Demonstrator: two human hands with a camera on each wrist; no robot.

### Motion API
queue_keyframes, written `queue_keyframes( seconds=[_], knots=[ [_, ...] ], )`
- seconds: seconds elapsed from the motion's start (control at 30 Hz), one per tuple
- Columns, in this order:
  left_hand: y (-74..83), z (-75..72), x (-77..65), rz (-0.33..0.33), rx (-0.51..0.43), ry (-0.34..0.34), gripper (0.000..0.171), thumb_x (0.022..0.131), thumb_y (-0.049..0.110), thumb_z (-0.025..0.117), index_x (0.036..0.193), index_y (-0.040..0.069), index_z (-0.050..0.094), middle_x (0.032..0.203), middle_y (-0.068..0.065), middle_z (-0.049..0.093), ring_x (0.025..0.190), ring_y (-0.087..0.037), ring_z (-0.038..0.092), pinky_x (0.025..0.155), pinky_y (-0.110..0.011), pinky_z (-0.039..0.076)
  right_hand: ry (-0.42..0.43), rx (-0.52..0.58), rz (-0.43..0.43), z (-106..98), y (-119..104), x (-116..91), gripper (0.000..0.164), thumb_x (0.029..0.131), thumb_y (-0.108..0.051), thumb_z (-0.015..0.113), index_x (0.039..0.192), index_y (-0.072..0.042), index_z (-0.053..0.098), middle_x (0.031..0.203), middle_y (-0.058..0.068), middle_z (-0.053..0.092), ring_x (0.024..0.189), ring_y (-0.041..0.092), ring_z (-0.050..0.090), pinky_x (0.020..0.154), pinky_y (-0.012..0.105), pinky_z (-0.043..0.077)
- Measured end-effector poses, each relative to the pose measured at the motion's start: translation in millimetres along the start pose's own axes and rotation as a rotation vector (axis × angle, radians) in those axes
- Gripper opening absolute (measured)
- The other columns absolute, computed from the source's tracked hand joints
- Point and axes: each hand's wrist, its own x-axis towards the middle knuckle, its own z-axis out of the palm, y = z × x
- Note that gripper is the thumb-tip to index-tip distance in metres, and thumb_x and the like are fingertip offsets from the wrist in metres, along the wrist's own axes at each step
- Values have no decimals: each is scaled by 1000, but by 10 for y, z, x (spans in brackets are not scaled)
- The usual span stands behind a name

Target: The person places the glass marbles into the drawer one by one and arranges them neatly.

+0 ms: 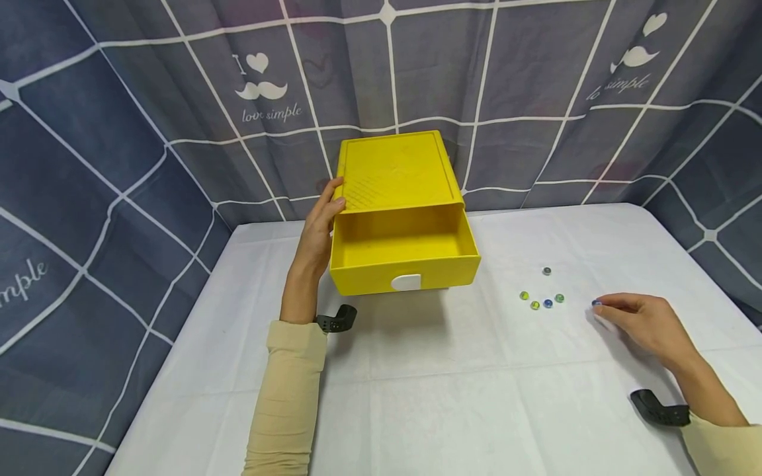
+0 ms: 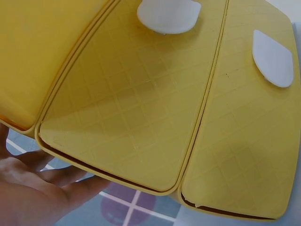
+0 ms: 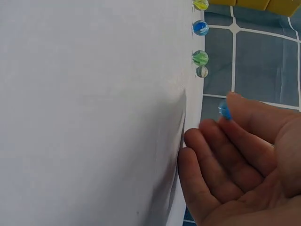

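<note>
A yellow drawer cabinet [image 1: 395,168] stands at the back of the table, its top drawer [image 1: 405,274] pulled out and its inside bare. My left hand [image 1: 315,238] lies along the cabinet's left side, the fingers stretched out against the wall in the left wrist view. Two lower drawer fronts [image 2: 127,103] with white pull tabs are closed there. On the right, my right hand [image 1: 649,324] pinches a blue marble [image 3: 225,110] between thumb and forefinger, low over the white cloth. Several other marbles lie to its left, including a green marble [image 1: 559,298] and another blue marble [image 1: 548,303].
A white cloth [image 1: 428,410] covers the table. Grey checked curtains [image 1: 428,73] hang behind it and at both sides. The pulled-out drawer juts forward over the cloth and casts a shadow. A grey marble [image 1: 547,271] lies farthest back of the loose ones.
</note>
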Motion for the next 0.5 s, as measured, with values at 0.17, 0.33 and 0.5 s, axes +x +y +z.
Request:
queue_keyframes(
  seconds=[0.17, 0.33, 0.5],
  knots=[
    [-10, -7, 5, 4, -3, 7, 58, 98, 34, 50, 153, 23, 35, 158, 6, 25, 143, -15, 25, 115, -48, 18, 25, 42, 25, -9, -50, -44, 51, 97, -36, 62, 122, 8, 63, 127, 34, 55, 117, 49, 44, 84, 52, 38],
    [-21, -6, 14, 11, 7, 4, 58, 98, 34, 50, 153, 22, 35, 158, 6, 27, 143, -15, 25, 115, -48, 17, 59, 39, 45, -8, -79, -82, 52, 95, -39, 64, 123, 5, 65, 126, 30, 58, 110, 33, 50, 76, 33, 35],
    [-18, 0, 16, 4, 1, 7, 58, 98, 34, 50, 153, 23, 35, 158, 7, 27, 143, -15, 25, 115, -48, 17, 82, 56, 49, -17, -123, -109, 52, 93, -41, 67, 121, 2, 67, 123, 25, 62, 95, 2, 46, 74, 29, 34]
  ],
)
